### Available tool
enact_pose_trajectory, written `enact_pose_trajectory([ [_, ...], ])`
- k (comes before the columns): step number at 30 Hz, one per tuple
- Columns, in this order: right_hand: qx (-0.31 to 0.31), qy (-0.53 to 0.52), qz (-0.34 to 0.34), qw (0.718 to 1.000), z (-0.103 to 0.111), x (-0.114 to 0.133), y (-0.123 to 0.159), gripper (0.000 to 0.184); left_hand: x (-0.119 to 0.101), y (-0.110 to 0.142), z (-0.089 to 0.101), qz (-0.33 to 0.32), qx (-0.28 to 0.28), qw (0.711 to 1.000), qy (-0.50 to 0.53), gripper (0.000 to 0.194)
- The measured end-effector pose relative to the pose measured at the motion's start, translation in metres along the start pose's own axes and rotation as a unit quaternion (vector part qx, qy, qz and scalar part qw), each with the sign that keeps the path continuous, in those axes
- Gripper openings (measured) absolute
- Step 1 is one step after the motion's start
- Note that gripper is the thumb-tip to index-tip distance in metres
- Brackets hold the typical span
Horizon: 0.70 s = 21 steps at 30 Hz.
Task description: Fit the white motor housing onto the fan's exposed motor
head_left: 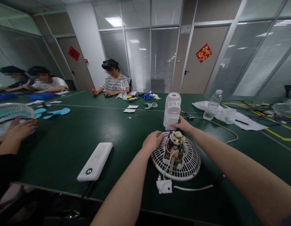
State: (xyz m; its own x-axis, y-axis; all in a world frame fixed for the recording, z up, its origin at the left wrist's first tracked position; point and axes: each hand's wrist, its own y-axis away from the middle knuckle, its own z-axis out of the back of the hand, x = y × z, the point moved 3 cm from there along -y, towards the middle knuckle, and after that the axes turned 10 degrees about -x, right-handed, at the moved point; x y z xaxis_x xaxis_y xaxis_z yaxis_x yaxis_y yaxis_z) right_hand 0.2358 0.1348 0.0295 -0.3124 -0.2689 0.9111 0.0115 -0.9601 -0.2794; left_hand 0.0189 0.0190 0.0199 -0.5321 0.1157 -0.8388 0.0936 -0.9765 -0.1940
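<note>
A round white fan grille (193, 158) lies on the green table, with an exposed fan motor (175, 149), wires and beige parts on top of it. My left hand (153, 142) is closed on the grille's left rim, its fingertips partly hidden. Just behind the grille, a white plastic fan housing (173, 108) with slots stands upright. My right hand (182, 124) grips the lower right side of that housing. Close to the front of the grille are a small white plastic part (164, 186) and a short white cord (193, 188).
A white power bank (96, 161) lies to the left. Beyond are blue fan blades (57, 113) and a co-worker's hand (20, 128) on another fan grille. At right stand a plastic bottle (212, 105), papers and cables. Another person (114, 81) sits across the table.
</note>
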Motion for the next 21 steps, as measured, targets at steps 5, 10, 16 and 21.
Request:
enact_pose_trajectory([
  [5, 0.017, -0.013, -0.041, 0.999, -0.004, 0.001, 0.007, 0.084, 0.006, -0.003, -0.004, 0.013, -0.006, 0.999, 0.033, 0.033],
  [10, 0.000, -0.007, -0.064, 0.998, 0.007, -0.001, 0.021, 0.072, 0.011, -0.006, -0.014, 0.047, -0.008, 0.994, 0.103, 0.034],
  [16, 0.001, -0.008, -0.027, 1.000, 0.021, 0.006, 0.051, 0.048, 0.012, -0.006, -0.016, 0.082, -0.031, 0.981, 0.174, 0.038],
  [21, 0.037, 0.008, 0.035, 0.999, 0.027, 0.008, 0.074, 0.037, 0.020, -0.012, -0.013, 0.109, -0.078, 0.974, 0.184, 0.032],
])
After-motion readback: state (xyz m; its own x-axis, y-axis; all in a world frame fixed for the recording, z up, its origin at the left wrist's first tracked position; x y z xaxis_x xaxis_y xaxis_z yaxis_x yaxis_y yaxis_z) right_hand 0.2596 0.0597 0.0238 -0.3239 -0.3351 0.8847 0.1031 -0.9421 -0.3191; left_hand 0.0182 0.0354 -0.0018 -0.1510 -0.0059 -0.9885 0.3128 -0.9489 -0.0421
